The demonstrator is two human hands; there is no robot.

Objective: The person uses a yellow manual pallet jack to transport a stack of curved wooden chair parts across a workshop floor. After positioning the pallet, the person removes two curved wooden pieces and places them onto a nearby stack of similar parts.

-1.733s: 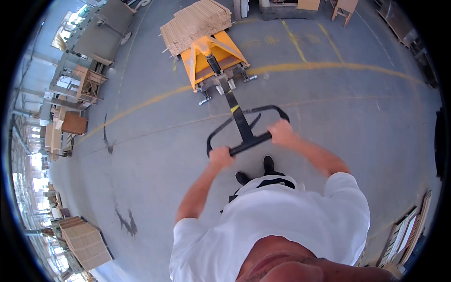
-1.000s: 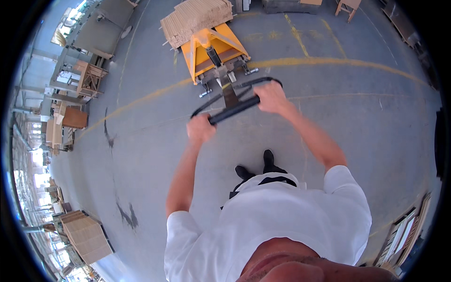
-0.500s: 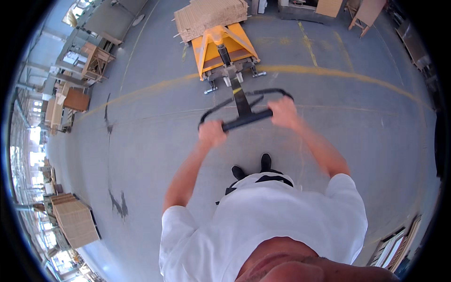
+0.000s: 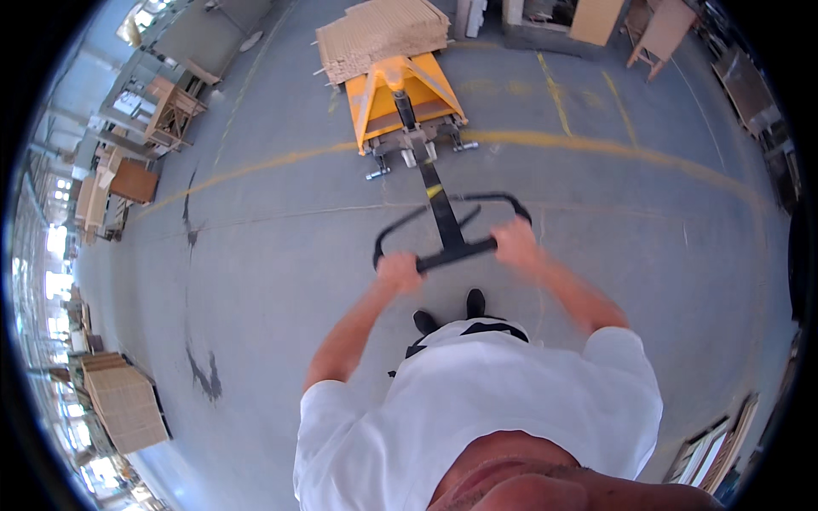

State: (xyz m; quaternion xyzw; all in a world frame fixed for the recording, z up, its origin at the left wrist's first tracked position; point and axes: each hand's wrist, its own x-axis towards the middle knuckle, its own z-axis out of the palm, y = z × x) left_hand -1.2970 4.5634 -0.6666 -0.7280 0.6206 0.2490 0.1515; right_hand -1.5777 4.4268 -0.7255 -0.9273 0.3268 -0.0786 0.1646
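Note:
Both of my hands grip the black loop handle (image 4: 457, 254) of a yellow pallet jack (image 4: 404, 100). My left hand (image 4: 400, 272) is wrapped round the handle's left end, and my right hand (image 4: 516, 243) round its right end. From the crossbar, a black shaft (image 4: 440, 209) with a yellow band runs forward to the jack's body. A stack of light wooden boards (image 4: 382, 36) lies on the jack, its top layers set askew. The jack's forks are hidden under the load.
Yellow lines (image 4: 579, 143) cross the grey floor. Far left stand wooden frames (image 4: 173, 117) and a brown box-shaped piece (image 4: 135, 180). A stack of panels (image 4: 126, 402) is at lower left, framed panels (image 4: 711, 453) at lower right. A leaning board (image 4: 663, 32) stands far right.
The handle and both hands have come lower and closer to my body. The jack with its boards appears slightly lower in view. My grip stays on the handle.

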